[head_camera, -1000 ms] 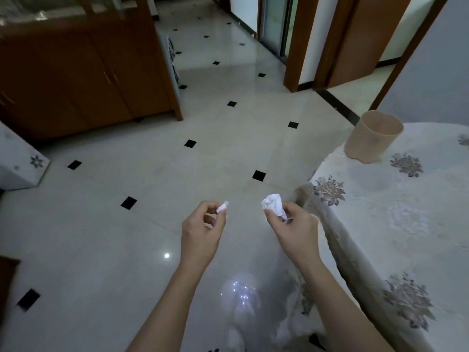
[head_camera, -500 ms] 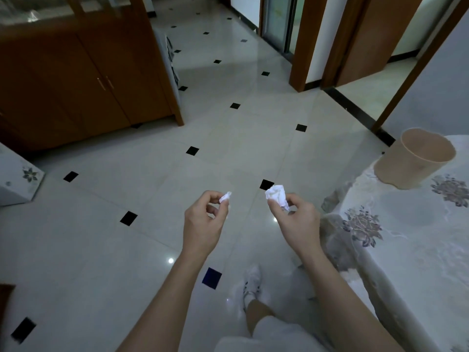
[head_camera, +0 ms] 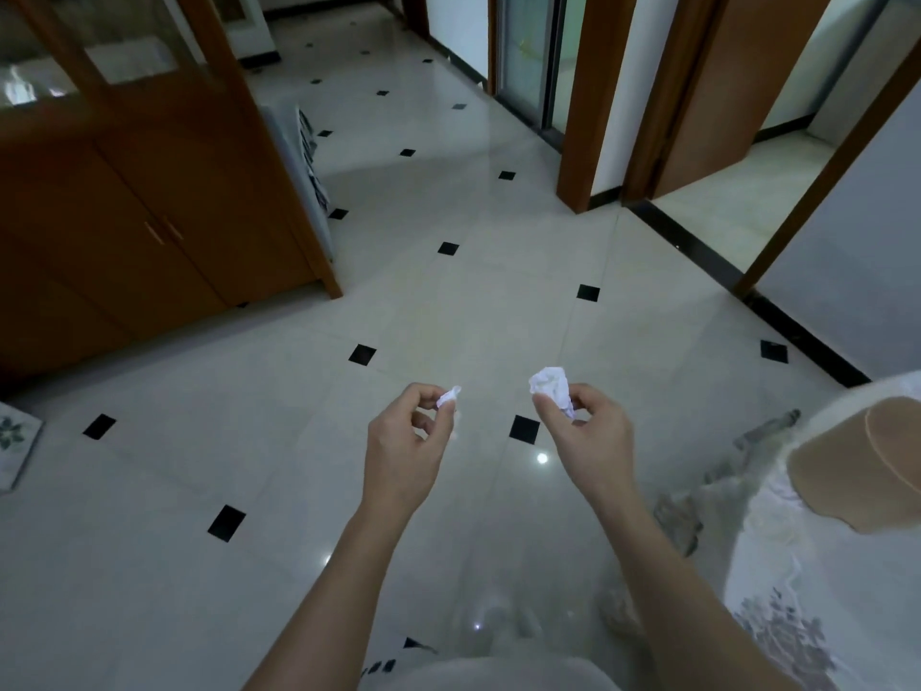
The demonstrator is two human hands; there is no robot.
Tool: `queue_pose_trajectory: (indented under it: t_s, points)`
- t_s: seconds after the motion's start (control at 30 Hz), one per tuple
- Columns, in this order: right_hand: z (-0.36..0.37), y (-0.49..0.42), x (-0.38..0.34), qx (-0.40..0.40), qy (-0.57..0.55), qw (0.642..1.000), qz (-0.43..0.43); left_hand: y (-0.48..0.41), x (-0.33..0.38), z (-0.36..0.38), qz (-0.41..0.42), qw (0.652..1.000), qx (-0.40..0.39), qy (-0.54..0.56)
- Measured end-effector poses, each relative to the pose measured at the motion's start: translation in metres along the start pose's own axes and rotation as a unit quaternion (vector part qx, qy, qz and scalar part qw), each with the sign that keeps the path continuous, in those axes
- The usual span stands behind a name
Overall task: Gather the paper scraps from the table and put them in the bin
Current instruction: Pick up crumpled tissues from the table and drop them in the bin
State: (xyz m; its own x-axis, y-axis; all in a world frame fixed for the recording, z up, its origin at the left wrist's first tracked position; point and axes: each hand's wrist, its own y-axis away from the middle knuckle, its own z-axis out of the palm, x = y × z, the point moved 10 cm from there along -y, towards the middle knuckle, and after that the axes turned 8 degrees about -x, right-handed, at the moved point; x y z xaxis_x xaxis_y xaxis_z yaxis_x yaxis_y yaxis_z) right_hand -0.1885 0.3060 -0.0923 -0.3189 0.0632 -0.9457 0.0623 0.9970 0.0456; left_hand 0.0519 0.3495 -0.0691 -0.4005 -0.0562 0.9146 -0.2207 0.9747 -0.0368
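**A:** So where's this at? Looks like the carrying step to me. The left hand [head_camera: 403,456] has a tiny paper scrap [head_camera: 448,395] pinched between thumb and forefinger, and the right hand [head_camera: 588,441] has a bigger crumpled scrap [head_camera: 550,386] held at the fingertips. Both grips are closed down tight on the paper, with the other fingers curled in.

**B:** Yep, and neither is over the bin [head_camera: 857,466] yet. The bin's that tan tub out at about 3 o'clock from the hands, sitting on the counter [head_camera: 797,591] with the flowery cloth, right near its rounded edge. It looks tipped or just warped by the lens, can't tell which.

**A:** So the next move, I'd guess, is to swing both hands right toward 3 o'clock, get above the bin's mouth, then let the fingers open. The small scrap is barely held by a corner, so it could flutter off on the way.

**B:** Room-wise it's easy. Open tiled floor [head_camera: 448,301] straight ahead at 12 o'clock, nothing between the hands and the bin. The wooden cabinet [head_camera: 149,216] is well off at 10 o'clock, and the door frames [head_camera: 588,117] are far back at 1 o'clock. The only thing to mind is the counter edge and the cloth hanging down near the right forearm.

**A:** Can't see from here if more scraps are left on the counter.
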Motion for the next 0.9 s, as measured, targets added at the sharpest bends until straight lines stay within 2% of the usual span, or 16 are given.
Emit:
queue_pose_trajectory:
  t_s: [0.13,0.37,0.67,0.9]
  points:
    - [0.014,-0.045,0.003,0.001,0.007,1.0,0.012,-0.047,-0.015,0.003,-0.018,1.0,-0.003,-0.005]
    - [0.023,-0.117,0.009,0.041,0.027,0.999,0.019,-0.145,-0.022,0.026,0.013,0.999,-0.045,-0.003]
    - [-0.015,-0.197,0.006,0.172,0.038,0.981,0.082,-0.287,0.015,0.093,0.09,0.978,-0.189,0.017]
    - [-0.075,-0.176,0.012,0.325,0.065,0.933,0.142,-0.326,0.051,0.182,0.15,0.934,-0.323,0.033]
